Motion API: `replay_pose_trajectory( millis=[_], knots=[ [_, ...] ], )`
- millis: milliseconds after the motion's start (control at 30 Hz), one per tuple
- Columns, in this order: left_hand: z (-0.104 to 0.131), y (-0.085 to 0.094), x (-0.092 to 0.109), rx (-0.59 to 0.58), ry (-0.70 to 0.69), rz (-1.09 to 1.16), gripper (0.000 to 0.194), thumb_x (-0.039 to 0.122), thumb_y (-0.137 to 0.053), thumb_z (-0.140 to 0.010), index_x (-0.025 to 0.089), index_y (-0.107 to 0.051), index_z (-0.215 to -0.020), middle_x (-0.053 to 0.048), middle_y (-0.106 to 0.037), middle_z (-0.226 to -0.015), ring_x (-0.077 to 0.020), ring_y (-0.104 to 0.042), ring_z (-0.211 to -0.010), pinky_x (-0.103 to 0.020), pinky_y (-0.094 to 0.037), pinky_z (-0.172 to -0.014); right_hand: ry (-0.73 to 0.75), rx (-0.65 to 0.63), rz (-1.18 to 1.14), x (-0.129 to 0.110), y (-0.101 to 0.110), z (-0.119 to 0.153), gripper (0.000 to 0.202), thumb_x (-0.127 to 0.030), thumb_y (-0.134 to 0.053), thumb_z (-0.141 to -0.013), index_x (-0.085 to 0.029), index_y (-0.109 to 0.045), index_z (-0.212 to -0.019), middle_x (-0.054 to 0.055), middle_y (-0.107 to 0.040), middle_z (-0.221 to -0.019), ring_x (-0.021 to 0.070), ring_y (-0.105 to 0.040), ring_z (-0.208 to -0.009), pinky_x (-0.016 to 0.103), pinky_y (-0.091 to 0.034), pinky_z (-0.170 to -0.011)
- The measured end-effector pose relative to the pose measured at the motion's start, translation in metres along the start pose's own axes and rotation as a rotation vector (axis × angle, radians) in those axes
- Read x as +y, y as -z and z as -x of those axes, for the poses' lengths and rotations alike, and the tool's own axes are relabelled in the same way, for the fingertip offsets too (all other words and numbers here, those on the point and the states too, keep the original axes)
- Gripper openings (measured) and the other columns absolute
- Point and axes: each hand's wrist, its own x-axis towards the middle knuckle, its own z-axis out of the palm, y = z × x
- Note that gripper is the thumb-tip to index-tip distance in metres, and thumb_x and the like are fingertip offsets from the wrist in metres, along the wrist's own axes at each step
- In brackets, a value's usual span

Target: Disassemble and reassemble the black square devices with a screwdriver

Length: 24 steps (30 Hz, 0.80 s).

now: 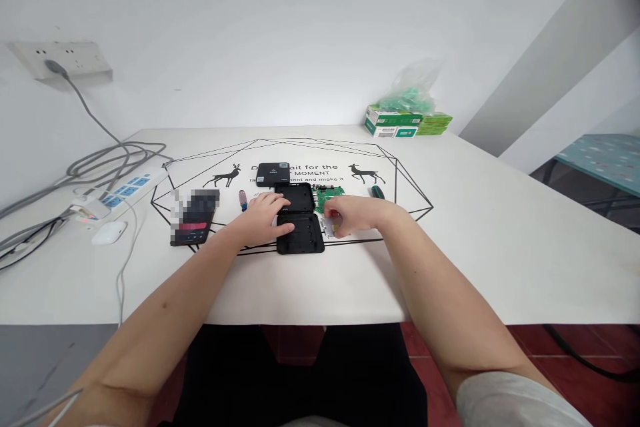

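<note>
My L grip [267, 217] is spread fairly wide, fingers on the upper black shell [301, 197] and thumb over the lower black shell [306, 237]; it's bracing rather than pinching, afaict. My R grip [353, 215] is curled narrow over the pale plate [329, 227], just R of the lower shell, w/ the green board [331, 192] just beyond it. Can't tell if the plate's actually pinched, b/c my fingers hide the contact. Both shells lie insides up on the surface [350, 290], one nearer me than the other. For a clean job: L side needs only light, flat pressure, enough to stop the shells sliding, w/ no load on the thin rims. R side wants a fingertip hold on the plate's edges, approx. level, so it doesn't bend or scrape the board. Any lift should be slow & straight; if it snags, ease off & check the underside, don't yank. Board's best handled by its edges too, esp. w/ small parts on top. Wrist low but clear of the green-handled tool [377, 193], off to the R, so it won't get knocked.
</note>
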Motion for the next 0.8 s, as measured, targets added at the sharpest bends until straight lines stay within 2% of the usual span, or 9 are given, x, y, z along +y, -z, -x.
replay_pose_trajectory(
  millis=[100,200,300,367,467,567,667,800],
  knots=[
    [-0.001,-0.003,-0.003,0.003,0.042,-0.042,0.057,0.061,-0.058,-0.104,0.021,-0.063,-0.145,-0.019,-0.046,-0.172,-0.0411,-0.036,-0.163,-0.063,-0.031,-0.13,-0.011,0.011,-0.016,0.0,0.0,-0.001,0.033,-0.028,-0.085,-0.071,-0.025,-0.067,-0.099,0.003,-0.074,-0.101,0.0246,-0.068,-0.09,0.033,-0.045,-0.07],
    [0.0,-0.003,-0.005,0.011,0.064,-0.047,0.053,0.061,-0.056,-0.105,0.022,-0.065,-0.141,-0.018,-0.045,-0.174,-0.0412,-0.037,-0.163,-0.063,-0.032,-0.129,0.056,0.057,-0.075,-0.001,0.001,-0.003,0.032,-0.03,-0.085,-0.076,-0.024,-0.071,-0.104,0.004,-0.076,-0.104,0.023,-0.069,-0.091,0.032,-0.047,-0.074],
    [0.001,-0.001,-0.004,-0.001,0.039,-0.027,0.052,0.058,-0.056,-0.106,0.022,-0.065,-0.141,-0.017,-0.048,-0.172,-0.0402,-0.04,-0.162,-0.059,-0.035,-0.13,0.093,0.183,-0.077,0.0,0.003,-0.005,0.029,-0.03,-0.08,-0.086,-0.023,-0.072,-0.113,0.007,-0.077,-0.11,0.0222,-0.069,-0.093,0.031,-0.048,-0.078],
    [0.001,0.0,-0.004,-0.001,0.008,-0.014,0.05,0.055,-0.056,-0.106,0.021,-0.066,-0.14,-0.016,-0.053,-0.168,-0.0394,-0.045,-0.159,-0.055,-0.037,-0.129,0.028,0.221,0.004,0.003,0.003,-0.008,0.026,-0.029,-0.078,-0.089,-0.021,-0.073,-0.114,0.009,-0.078,-0.112,0.0229,-0.069,-0.092,0.031,-0.045,-0.075],
    [0.0,0.001,-0.003,0.018,-0.031,0.004,0.047,0.052,-0.057,-0.104,0.021,-0.068,-0.137,-0.015,-0.061,-0.159,-0.038,-0.053,-0.152,-0.051,-0.044,-0.124,-0.063,0.187,0.102,0.009,0.001,-0.013,0.018,-0.029,-0.076,-0.09,-0.021,-0.076,-0.107,0.009,-0.079,-0.109,0.0236,-0.069,-0.089,0.031,-0.042,-0.071],
    [-0.001,0.001,-0.003,0.034,-0.06,0.015,0.045,0.051,-0.058,-0.103,0.021,-0.069,-0.134,-0.014,-0.068,-0.147,-0.037,-0.058,-0.145,-0.05,-0.05,-0.119,-0.077,0.181,0.111,0.012,-0.002,-0.018,0.009,-0.023,-0.072,-0.09,-0.022,-0.077,-0.096,0.008,-0.08,-0.102,0.023,-0.07,-0.087,0.031,-0.043,-0.07],
    [-0.001,0.002,-0.003,0.03,-0.06,0.01,0.045,0.051,-0.058,-0.103,0.021,-0.07,-0.134,-0.014,-0.069,-0.144,-0.0367,-0.06,-0.143,-0.05,-0.051,-0.118,-0.078,0.196,0.109,0.013,-0.004,-0.022,0.011,-0.017,-0.069,-0.088,-0.022,-0.078,-0.09,0.008,-0.08,-0.098,0.0233,-0.07,-0.087,0.031,-0.044,-0.071],
    [0.0,0.001,-0.004,0.026,-0.049,0.008,0.047,0.052,-0.058,-0.102,0.02,-0.07,-0.134,-0.015,-0.068,-0.145,-0.0369,-0.06,-0.143,-0.05,-0.051,-0.118,-0.062,0.212,0.097,0.014,-0.005,-0.023,0.013,-0.016,-0.067,-0.086,-0.022,-0.078,-0.089,0.008,-0.081,-0.098,0.0227,-0.07,-0.085,0.031,-0.044,-0.07]
  ],
)
